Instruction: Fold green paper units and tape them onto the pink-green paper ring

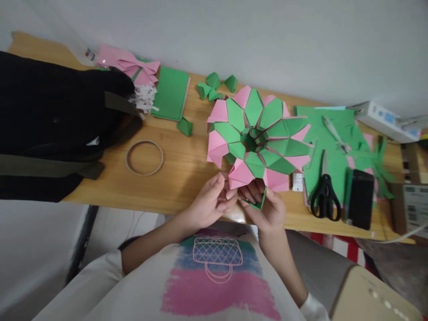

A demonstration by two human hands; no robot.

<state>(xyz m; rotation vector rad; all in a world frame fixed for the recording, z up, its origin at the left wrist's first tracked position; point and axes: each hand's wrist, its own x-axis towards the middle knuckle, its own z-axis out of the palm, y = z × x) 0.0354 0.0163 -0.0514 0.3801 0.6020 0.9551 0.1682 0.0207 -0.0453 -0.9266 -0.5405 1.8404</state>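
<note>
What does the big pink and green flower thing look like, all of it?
The flower looks like folded paper: a round ring of green petals with pointy pink pieces poking out around the outside. There's a dark hole in the middle, facing up. It seems to sit on the wooden table. The left hand and right hand are at its near edge, but I can't tell if the fingers touch it.

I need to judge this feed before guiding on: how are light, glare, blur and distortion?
Head view: soft, rather dim light; glare on the near edge of the table; shade under the flower, on the right hand's fingers; print on the box too blurred to read; table edges bow, as with a wide lens.
</note>
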